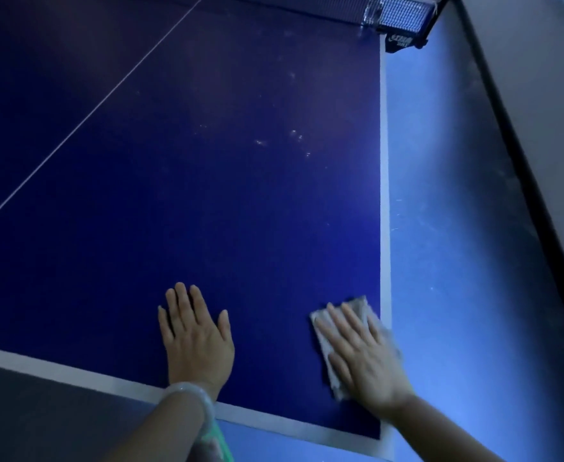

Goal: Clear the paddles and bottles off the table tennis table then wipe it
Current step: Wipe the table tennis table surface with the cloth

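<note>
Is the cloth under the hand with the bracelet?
No, the cloth lies under the right hand; the braceleted left hand rests bare on the table.

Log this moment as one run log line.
stage: wiping | right hand: flat on cloth | left hand: flat on table
</note>
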`<state>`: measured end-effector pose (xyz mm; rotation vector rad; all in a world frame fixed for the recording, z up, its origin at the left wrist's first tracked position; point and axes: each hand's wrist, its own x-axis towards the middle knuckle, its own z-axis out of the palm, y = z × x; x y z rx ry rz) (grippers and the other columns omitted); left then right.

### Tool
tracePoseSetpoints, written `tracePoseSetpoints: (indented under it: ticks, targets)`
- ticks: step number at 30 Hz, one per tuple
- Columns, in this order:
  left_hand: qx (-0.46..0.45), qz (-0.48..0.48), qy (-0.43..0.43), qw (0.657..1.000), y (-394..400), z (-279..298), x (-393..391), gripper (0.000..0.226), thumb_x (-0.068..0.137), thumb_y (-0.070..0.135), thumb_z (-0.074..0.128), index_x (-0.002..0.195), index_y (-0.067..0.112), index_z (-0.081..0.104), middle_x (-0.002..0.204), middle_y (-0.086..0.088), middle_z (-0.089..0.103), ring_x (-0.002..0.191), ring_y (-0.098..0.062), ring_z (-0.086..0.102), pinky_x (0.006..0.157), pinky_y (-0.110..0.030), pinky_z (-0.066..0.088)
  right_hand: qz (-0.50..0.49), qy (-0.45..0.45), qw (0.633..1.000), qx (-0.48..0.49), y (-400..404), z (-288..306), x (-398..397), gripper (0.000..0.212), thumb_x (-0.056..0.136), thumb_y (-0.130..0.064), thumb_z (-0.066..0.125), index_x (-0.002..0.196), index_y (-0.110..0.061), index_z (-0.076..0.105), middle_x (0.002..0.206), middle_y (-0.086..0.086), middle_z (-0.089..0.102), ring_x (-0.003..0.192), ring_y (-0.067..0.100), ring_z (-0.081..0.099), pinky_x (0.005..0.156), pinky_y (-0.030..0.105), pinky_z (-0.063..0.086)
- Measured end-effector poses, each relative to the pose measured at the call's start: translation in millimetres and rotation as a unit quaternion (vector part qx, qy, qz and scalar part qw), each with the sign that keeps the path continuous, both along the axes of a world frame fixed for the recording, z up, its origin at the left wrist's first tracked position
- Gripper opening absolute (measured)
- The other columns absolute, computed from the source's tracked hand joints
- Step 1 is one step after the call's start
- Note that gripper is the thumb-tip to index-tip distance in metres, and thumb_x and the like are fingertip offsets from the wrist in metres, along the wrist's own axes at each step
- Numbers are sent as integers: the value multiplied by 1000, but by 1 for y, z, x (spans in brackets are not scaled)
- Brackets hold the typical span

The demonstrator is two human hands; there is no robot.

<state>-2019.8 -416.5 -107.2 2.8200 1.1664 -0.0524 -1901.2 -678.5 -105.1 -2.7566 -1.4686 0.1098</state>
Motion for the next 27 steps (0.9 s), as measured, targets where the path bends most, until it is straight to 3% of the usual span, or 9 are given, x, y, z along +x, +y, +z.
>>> tracePoseSetpoints:
  ticks: [6, 8, 10, 13, 16, 18, 20, 23, 27]
  targets:
    - [4, 3, 13, 1000, -2, 2, 4, 69, 100, 47, 16, 151, 1, 22, 160, -19, 17, 150, -31, 11, 121, -51, 12, -339, 18, 938, 61, 71, -9, 67, 61, 97, -42, 16, 154, -24, 23, 161, 6, 24, 149, 26, 16, 118, 48, 7]
    - [8, 7, 19, 1000, -1, 1, 4, 71, 99, 48, 15, 150, 0, 23, 159, -20, 20, 149, -32, 14, 120, -52, 14, -270, 24, 961, 59, 107, -7, 40, 61, 98, -43, 16, 156, -25, 16, 162, 6, 17, 150, 27, 9, 118, 47, 2]
    - [6, 3, 20, 1000, -3, 1, 4, 74, 96, 49, 16, 148, -3, 27, 157, -21, 23, 148, -33, 17, 119, -53, 18, -88, 35, 994, 54, 118, -2, 12, 57, 102, -43, 21, 156, -27, 13, 163, 2, 12, 151, 24, 5, 118, 47, 2]
    - [6, 3, 11, 1000, -1, 1, 5, 73, 97, 48, 16, 147, -4, 27, 156, -22, 25, 148, -34, 18, 118, -54, 21, 48, 11, 998, 38, 104, -4, 42, 57, 102, -42, 28, 156, -29, 15, 162, -1, 20, 150, 21, 12, 118, 46, 11]
    - [-3, 1, 9, 1000, -2, 1, 4, 73, 97, 47, 17, 147, -4, 26, 157, -23, 23, 148, -34, 16, 118, -55, 21, -188, -13, 981, 50, 79, -11, 95, 58, 98, -36, 31, 154, -26, 22, 158, 5, 30, 147, 25, 24, 115, 44, 16]
    - [-5, -3, 7, 1000, -2, 1, 4, 72, 97, 47, 18, 147, -5, 27, 157, -24, 22, 148, -35, 16, 118, -56, 21, -356, 49, 932, 55, 79, -7, 110, 55, 102, -35, 29, 155, -28, 14, 163, 2, 15, 151, 22, 9, 119, 44, 7]
    - [-9, -5, 7, 1000, -1, 2, 3, 73, 97, 46, 19, 146, -7, 28, 156, -25, 22, 148, -37, 18, 117, -57, 22, -390, 50, 918, 47, 102, -6, 99, 57, 102, -35, 29, 156, -27, 12, 163, 4, 12, 151, 24, 7, 120, 49, 8]
    - [-17, -7, 3, 1000, 0, 4, 4, 74, 97, 47, 17, 144, -8, 31, 155, -25, 25, 146, -38, 22, 115, -58, 25, -181, 4, 981, 64, 141, -6, 60, 58, 97, -36, 31, 154, -25, 25, 158, 7, 30, 146, 27, 27, 116, 47, 18]
    - [-22, -11, -9, 1000, 2, 4, 2, 73, 96, 47, 20, 144, -7, 34, 154, -25, 27, 145, -38, 24, 114, -57, 27, 139, 53, 989, 6, 147, 7, 57, 56, 104, -42, 29, 156, -32, 11, 163, -4, 16, 151, 19, 8, 120, 42, 3]
